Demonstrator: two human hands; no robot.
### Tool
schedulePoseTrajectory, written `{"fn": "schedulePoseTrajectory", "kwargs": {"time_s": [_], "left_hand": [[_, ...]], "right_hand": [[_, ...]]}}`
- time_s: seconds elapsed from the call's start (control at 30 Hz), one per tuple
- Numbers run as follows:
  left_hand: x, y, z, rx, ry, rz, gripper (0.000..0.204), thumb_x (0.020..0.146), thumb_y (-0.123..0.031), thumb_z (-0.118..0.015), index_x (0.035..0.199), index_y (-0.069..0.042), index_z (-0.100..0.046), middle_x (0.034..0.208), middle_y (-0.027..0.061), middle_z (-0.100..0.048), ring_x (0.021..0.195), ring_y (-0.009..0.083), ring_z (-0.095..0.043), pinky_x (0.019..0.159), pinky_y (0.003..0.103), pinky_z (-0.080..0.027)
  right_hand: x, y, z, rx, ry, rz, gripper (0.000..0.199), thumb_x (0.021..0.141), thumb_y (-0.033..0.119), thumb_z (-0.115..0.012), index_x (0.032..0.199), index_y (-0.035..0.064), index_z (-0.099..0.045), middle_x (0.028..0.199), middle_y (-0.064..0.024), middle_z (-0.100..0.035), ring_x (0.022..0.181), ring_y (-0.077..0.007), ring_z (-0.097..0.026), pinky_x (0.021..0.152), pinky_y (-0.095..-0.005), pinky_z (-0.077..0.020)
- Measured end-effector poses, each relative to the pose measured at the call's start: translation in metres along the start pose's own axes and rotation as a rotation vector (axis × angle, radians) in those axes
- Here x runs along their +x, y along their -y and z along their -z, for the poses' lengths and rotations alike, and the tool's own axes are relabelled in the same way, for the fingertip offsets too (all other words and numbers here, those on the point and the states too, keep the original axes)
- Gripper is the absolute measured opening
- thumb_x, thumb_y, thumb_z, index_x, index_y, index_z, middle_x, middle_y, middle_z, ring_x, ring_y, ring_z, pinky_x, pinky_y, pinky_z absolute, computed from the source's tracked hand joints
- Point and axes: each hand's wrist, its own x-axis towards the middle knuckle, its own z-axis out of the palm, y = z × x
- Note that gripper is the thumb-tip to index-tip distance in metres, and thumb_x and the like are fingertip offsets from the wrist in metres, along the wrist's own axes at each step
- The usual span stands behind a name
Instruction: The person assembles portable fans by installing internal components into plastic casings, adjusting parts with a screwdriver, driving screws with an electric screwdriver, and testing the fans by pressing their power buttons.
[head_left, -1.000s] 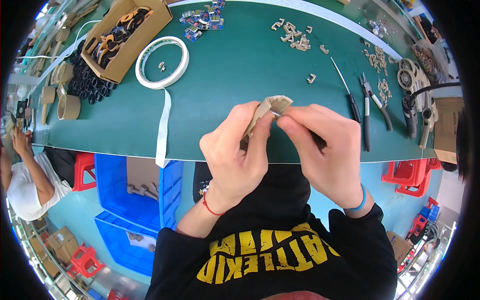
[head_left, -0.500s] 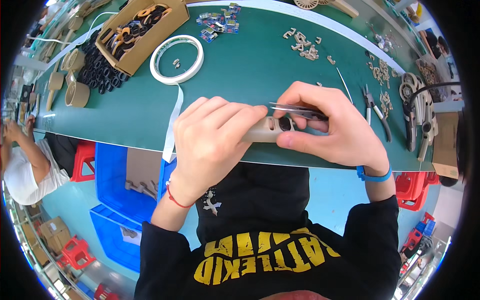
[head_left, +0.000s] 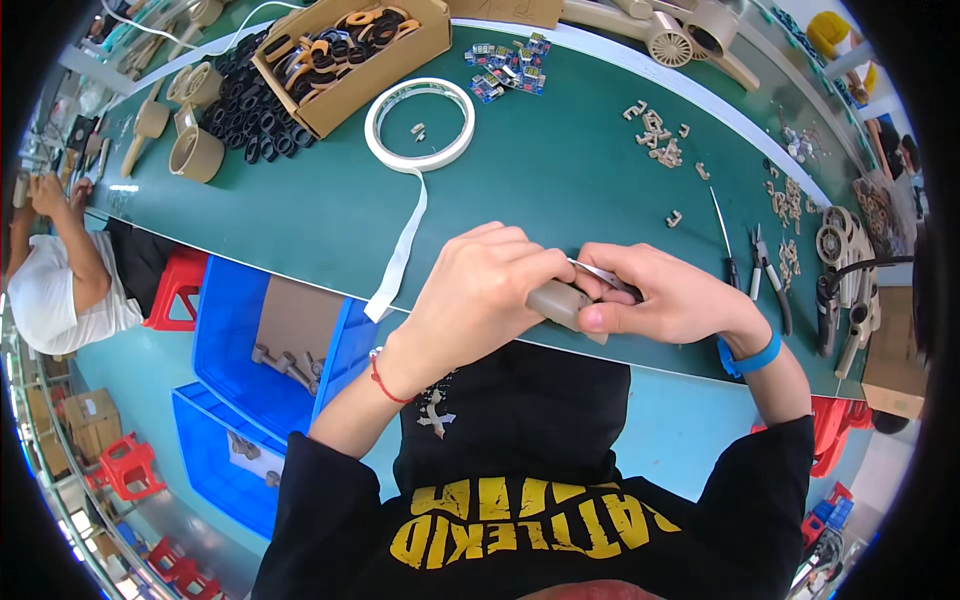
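Observation:
A beige plastic handle-shaped housing point(head_left: 557, 302) is gripped in my left hand point(head_left: 478, 285), above the table's near edge. My right hand point(head_left: 672, 297) has closed fingers around metal tweezers point(head_left: 608, 278), whose tips point left toward my left fingertips. Thumb and fingers of that same hand also press against the housing's right end. A plain, smooth side of the housing faces up; its far side and whatever the tweezers reach are hidden by my fingers.
Beyond my hands lie a white tape roll point(head_left: 378, 150), blue circuit boards point(head_left: 508, 68) and small beige clips point(head_left: 660, 143). A box of rings point(head_left: 350, 65) stands back left. To the right are a screwdriver point(head_left: 727, 240), pliers point(head_left: 768, 272) and beige fan housings point(head_left: 845, 260). Blue bins point(head_left: 235, 340) sit below left.
The housing has turned in my hands, so its slot and black piece no longer show. The tweezers now slant down to the right. The whole view has shifted, moving the table items rightward.

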Motion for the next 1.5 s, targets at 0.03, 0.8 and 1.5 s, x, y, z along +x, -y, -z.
{"fn": "schedulePoseTrajectory", "kwargs": {"time_s": [0.03,0.8,1.5], "left_hand": [[0.0,0.001,0.0,0.0,0.0,-0.008,0.026,0.06,-0.006,-0.076,0.081,-0.01,-0.06,0.067,0.0035,-0.06,0.066,0.0224,-0.059,0.062,0.034,-0.045],[-0.049,-0.028,0.159,-0.54,0.232,1.029,0.02,0.102,-0.022,-0.048,0.109,-0.005,-0.055,0.08,-0.0002,-0.062,0.054,0.0049,-0.053,0.047,0.02,-0.043],[-0.03,0.205,0.351,-0.465,-0.907,0.403,0.063,0.083,0.013,-0.041,0.145,0.004,-0.03,0.151,0.0195,-0.034,0.141,0.0299,-0.032,0.115,0.04,-0.031]], "right_hand": [[0.0,0.001,0.0,0.005,0.016,0.003,0.033,0.093,0.034,-0.065,0.089,0.0043,-0.051,0.061,-0.0025,-0.042,0.057,-0.014,-0.042,0.052,-0.0308,-0.0323],[0.054,0.022,-0.013,-0.797,-0.507,0.203,0.017,0.086,0.013,-0.062,0.095,0.0067,-0.05,0.078,-0.0128,-0.057,0.07,-0.0343,-0.061,0.059,-0.0459,-0.0477],[0.055,0.018,-0.025,-0.753,-0.516,0.159,0.012,0.087,0.011,-0.06,0.095,0.0061,-0.052,0.084,-0.0112,-0.056,0.072,-0.0302,-0.062,0.06,-0.0427,-0.049]]}}
